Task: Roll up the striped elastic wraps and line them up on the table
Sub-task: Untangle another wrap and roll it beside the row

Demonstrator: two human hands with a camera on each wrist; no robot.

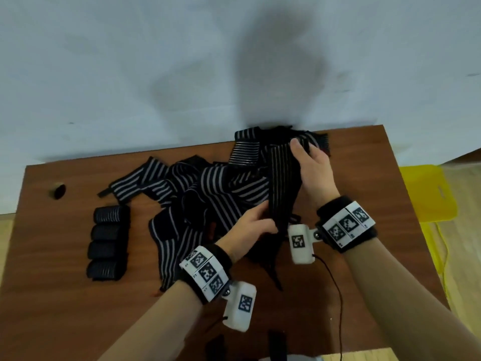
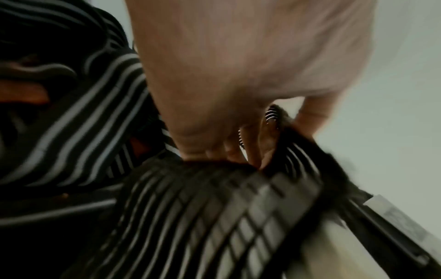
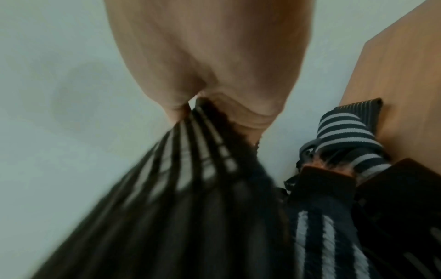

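You will find no readable text, brand, number or label in any of the three views. The only signs are black-and-white square fiducial patterns — three in a row on the left wristband (image 1: 205, 272), one on the white camera housing (image 1: 240, 306) hanging just below it, three on the right wristband (image 1: 347, 224), and one on the white housing (image 1: 299, 242) beside that band. Tiny dark marks sit beside the patterns on both bands — too small to read. Both wrist views are blurred; nothing there is legible.
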